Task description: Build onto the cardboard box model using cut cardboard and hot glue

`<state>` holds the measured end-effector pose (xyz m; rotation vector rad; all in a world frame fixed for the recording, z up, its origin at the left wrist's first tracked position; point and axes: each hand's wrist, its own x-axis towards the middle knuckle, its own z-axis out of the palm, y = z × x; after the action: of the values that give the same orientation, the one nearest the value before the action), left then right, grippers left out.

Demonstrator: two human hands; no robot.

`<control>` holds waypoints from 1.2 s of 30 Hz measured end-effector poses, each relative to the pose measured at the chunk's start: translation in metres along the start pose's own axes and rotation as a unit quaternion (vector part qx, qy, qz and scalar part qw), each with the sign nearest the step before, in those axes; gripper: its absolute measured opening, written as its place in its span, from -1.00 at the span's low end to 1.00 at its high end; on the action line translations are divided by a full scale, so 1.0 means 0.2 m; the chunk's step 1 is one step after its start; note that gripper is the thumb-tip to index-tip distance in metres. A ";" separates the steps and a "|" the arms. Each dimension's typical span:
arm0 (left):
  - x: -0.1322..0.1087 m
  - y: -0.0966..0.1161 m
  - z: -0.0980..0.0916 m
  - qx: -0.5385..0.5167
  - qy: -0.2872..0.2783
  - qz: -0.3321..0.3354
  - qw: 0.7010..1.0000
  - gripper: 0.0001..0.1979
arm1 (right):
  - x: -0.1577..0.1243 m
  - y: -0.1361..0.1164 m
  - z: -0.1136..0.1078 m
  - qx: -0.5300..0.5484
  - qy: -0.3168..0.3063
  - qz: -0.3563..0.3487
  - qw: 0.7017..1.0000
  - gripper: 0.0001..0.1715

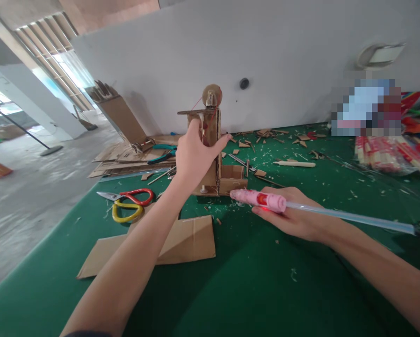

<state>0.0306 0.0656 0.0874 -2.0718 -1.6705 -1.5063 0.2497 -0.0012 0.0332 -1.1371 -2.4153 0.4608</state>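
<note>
A cardboard model (212, 175) stands upright on the green table, with a round disc (212, 96) and red thread at its top and a low box part at its right foot. My left hand (199, 150) grips the model's upright body, thumb on the right side and fingers on the left. In my right hand (290, 206) is a pink hot glue gun (255, 199), a long clear glue stick (350, 215) running out of its back end. The gun's nozzle points left, at the base of the low box part; whether it touches cannot be made out. A red light glows under the gun.
Scissors (131, 201) with red and yellow handles lie left, beside a cardboard piece (192, 241). Teal-handled pliers (162, 153) rest near stacked cardboard and a tall cardboard holder (120, 117). Scraps and a pale craft knife (296, 164) lie behind; packaged sticks (381, 154) are at right.
</note>
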 end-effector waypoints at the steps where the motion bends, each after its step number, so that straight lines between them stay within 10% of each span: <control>1: 0.00 0.00 0.00 -0.002 0.003 0.000 1.000 -0.59 | 0.00 0.00 0.00 -0.001 -0.010 0.003 1.000 -0.70; 36: 0.01 0.00 -0.01 0.006 0.001 -0.006 1.000 -0.61 | 0.00 -0.02 -0.09 0.007 0.003 -0.032 0.999 -0.67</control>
<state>0.0298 0.0659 0.0889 -2.0574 -1.6896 -1.4962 0.2562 -0.0019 0.0502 -1.0520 -2.4323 0.4522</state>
